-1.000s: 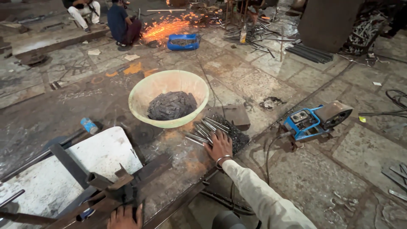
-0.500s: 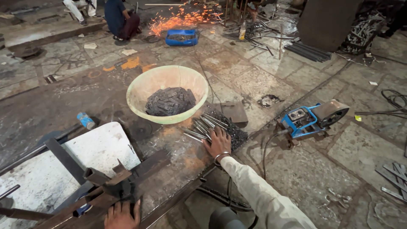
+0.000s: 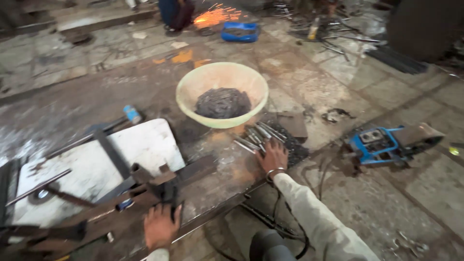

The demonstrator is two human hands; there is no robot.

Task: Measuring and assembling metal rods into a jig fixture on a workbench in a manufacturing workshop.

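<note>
Since the earlier picture, the view has been tipped down and pulled closer, so the left hand (image 3: pixel 162 226) is now seen in full at the bottom, and the bowl (image 3: pixel 222 95) is seen a little lower. The right hand (image 3: pixel 273 155) has been kept on the same spot.

The short metal rods (image 3: pixel 256 136) are laid in a bunch on the rusty surface (image 3: pixel 227 164), just in front of the pale bowl with the dark heap inside. The right hand is laid flat on them, fingers spread, and nothing is gripped by it. The right arm is stretched forward in a light sleeve, and a metal bangle is worn at the wrist.

The left hand is pressed on the dark metal frame (image 3: pixel 145 191), beside its black clamp part. Whether the fingers are curled around it cannot be told.

A few things could go wrong here. The rods are round, so they could be rolled off the edge if they are pushed. Their ends may be sharp, and a bare finger could be cut or pinched. The frame looks heavy, and fingers could be squashed if it is slipped. Sparks (image 3: pixel 212 17) are being thrown by another person (image 3: pixel 175 13) far at the top, well apart from the hands. A blue machine (image 3: pixel 379 145) is lying on the floor to the right, with cables near the legs, which could be tripped on.
</note>
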